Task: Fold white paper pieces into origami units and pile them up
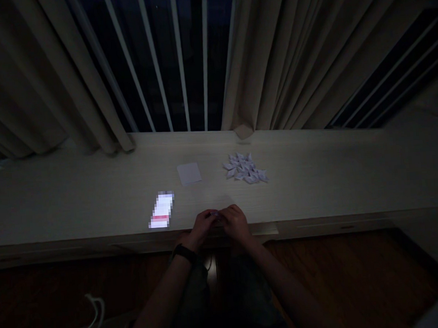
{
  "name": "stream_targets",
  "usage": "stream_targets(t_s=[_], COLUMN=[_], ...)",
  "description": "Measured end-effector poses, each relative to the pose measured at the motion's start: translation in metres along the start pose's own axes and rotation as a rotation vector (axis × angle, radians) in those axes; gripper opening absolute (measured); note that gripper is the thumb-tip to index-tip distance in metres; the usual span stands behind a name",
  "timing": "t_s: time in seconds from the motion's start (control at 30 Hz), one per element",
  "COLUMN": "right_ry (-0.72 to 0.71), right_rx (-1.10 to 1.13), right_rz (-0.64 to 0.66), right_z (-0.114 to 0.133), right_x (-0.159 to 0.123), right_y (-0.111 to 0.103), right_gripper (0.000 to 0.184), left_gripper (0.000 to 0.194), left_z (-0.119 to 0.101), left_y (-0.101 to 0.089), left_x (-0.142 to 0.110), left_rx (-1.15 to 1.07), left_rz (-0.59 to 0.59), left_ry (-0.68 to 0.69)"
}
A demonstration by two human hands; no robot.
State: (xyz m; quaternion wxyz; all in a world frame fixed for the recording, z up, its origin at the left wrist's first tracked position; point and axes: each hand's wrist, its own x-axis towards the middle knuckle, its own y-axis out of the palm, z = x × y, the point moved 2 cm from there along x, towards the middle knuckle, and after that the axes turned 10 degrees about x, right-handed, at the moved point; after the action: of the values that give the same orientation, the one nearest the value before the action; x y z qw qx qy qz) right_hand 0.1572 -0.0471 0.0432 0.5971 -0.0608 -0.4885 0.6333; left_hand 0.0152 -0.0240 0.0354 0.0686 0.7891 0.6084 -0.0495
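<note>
While both hands meet at the near edge of the counter (324, 182), a small bit of paper (215, 214) shows between their fingertips. Judging by its look, it should be very light and thin, stiffer along any crease and soft elsewhere, and easy to crumple or tear if squeezed hard. Being dry, it probably slips little; 2 opposite edges, taken lightly with the fingertips, seem the best places to hold it.

It sits in the middle of the grip: the left hand (200, 227) is clamped on its left side and the right hand (237, 222) on its right, fingers drawn in close. They cover most of it, so I cannot tell its shape or where each thumb presses.

Beyond the hands, on the far right, a cluster (245, 168) of small white folded pieces lies on the counter, too crowded to count. A pale square sheet (189, 173) lies to the left of it, well apart. Nearer and farther left is a bright phone (162, 210), its screen blurred out. A dark band (185, 253) circles the left wrist.
</note>
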Motion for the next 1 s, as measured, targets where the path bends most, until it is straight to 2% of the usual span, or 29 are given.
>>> stream_targets(t_s=[0.27, 0.63, 0.8, 0.83, 0.9, 0.97, 1.0], right_ry=[-0.011, 0.014, 0.036, 0.047, 0.094, 0.174, 0.236], right_rx=[-0.038, -0.074, -0.083, -0.082, -0.087, -0.110, -0.136], right_rz=[0.041, 0.009, 0.036, 0.029, -0.011, -0.042, -0.056], right_z=[0.001, -0.007, -0.013, -0.017, -0.027, -0.040, -0.048], right_x=[0.000, -0.002, 0.001, 0.003, 0.007, 0.017, 0.025], right_y=[-0.003, -0.007, -0.011, -0.012, -0.015, -0.019, -0.021], right_gripper=[0.021, 0.021, 0.016, 0.015, 0.014, 0.014, 0.013], left_gripper=[0.023, 0.026, 0.032, 0.036, 0.038, 0.031, 0.028], left_z=[-0.002, 0.000, 0.003, 0.004, 0.006, 0.005, 0.004], left_y=[0.003, 0.002, -0.001, -0.005, -0.018, -0.032, -0.038], left_x=[-0.002, -0.001, 0.002, 0.005, 0.010, 0.014, 0.016], left_rx=[-0.064, -0.127, -0.136, -0.101, 0.059, 0.345, 0.482], left_rz=[0.063, 0.036, 0.090, 0.060, -0.090, -0.269, -0.322], left_ry=[-0.069, -0.118, -0.113, -0.121, -0.120, -0.019, 0.052])
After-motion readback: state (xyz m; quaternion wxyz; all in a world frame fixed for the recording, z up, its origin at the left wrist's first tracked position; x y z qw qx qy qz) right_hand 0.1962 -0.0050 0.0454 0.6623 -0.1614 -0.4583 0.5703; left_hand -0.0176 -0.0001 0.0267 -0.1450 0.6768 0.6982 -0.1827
